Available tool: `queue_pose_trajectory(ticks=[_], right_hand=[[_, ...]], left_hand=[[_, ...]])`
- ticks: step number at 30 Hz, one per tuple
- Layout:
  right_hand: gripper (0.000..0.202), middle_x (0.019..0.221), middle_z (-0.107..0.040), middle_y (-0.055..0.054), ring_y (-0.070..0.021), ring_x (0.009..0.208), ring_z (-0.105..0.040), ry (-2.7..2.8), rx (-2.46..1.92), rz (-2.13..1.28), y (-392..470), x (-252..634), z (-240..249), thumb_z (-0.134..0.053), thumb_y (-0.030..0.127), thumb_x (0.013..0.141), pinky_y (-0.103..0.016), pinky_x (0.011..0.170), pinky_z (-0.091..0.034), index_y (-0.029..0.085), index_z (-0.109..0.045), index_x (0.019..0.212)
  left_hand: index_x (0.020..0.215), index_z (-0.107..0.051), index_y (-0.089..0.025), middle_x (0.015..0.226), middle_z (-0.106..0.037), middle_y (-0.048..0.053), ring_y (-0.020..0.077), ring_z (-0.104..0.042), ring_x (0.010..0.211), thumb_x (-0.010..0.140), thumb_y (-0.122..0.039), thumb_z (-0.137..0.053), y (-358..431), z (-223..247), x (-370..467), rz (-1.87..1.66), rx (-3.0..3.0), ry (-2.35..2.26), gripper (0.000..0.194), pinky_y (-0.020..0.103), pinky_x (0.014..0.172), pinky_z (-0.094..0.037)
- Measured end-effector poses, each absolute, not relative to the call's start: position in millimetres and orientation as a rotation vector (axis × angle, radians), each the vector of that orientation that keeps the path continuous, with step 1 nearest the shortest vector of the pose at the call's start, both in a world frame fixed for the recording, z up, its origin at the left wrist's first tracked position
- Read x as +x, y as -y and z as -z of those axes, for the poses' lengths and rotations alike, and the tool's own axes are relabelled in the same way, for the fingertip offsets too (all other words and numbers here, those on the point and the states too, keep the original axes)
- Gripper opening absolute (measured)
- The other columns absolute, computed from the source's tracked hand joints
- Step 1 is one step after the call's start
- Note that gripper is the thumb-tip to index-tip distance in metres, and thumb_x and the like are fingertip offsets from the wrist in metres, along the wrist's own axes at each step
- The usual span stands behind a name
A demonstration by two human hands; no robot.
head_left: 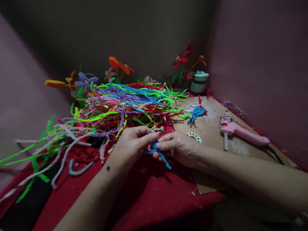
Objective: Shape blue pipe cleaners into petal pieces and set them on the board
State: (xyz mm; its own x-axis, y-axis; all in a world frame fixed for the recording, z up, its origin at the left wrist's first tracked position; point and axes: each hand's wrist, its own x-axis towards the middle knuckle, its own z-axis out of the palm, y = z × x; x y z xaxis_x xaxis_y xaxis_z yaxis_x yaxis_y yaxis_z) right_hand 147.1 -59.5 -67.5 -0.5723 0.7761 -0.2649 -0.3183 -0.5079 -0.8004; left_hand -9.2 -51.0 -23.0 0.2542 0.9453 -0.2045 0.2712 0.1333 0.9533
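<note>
A blue pipe cleaner piece (164, 158) with twisted ends is held between both hands, above the red cloth (154, 199). My left hand (134, 141) pinches its upper part between thumb and fingers. Close beside it, my right hand (175, 146) has its thumb and fingers closed on the lower part, and two loose ends stick out below. The fingers partly hide the piece. Another bundle of blue pipe cleaners (196, 113) lies on the brown board (211, 187) beyond my right hand.
A large heap of coloured pipe cleaners (130, 102) covers the back left. On the board are a pink glue gun (245, 133) and a white round item with holes (193, 137). Pipe cleaner flowers (86, 80) and a lidded jar (199, 82) stand along the back.
</note>
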Motion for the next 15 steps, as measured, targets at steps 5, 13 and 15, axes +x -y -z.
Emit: queue_pose_trajectory(ticks=[5,13,15], right_hand=[[0.018,0.06,-0.066,-0.003,-0.0102,0.054,-0.057,0.822,-0.797,-2.187,58.6,145.7,66.2,-0.075,0.021,0.053,-0.025,0.06,-0.04,0.01,-0.065,0.064],[0.017,0.059,-0.065,-0.003,-0.0103,0.051,-0.055,0.886,-0.878,-2.072,58.9,144.2,68.4,-0.075,0.021,0.056,-0.025,0.055,-0.038,0.011,-0.064,0.064],[0.018,0.06,-0.065,-0.003,-0.0107,0.05,-0.055,0.897,-0.886,-2.018,59.7,143.5,68.5,-0.075,0.024,0.057,-0.024,0.053,-0.038,0.012,-0.065,0.065]], left_hand=[[0.061,-0.058,-0.014,0.053,-0.054,-0.002,0.0084,-0.047,0.048,0.068,-0.034,-0.066,51.2,22.4,-8.9,-0.734,1.388,-1.22,0.023,0.02,0.047,-0.035],[0.067,-0.059,-0.014,0.055,-0.051,-0.003,0.007,-0.044,0.05,0.071,-0.038,-0.063,51.8,21.2,-8.1,-0.738,1.423,-1.258,0.025,0.018,0.048,-0.033],[0.066,-0.057,-0.014,0.055,-0.048,-0.003,0.0064,-0.042,0.049,0.074,-0.042,-0.058,50.9,21.7,-9.7,-0.783,1.41,-1.25,0.029,0.018,0.048,-0.033]])
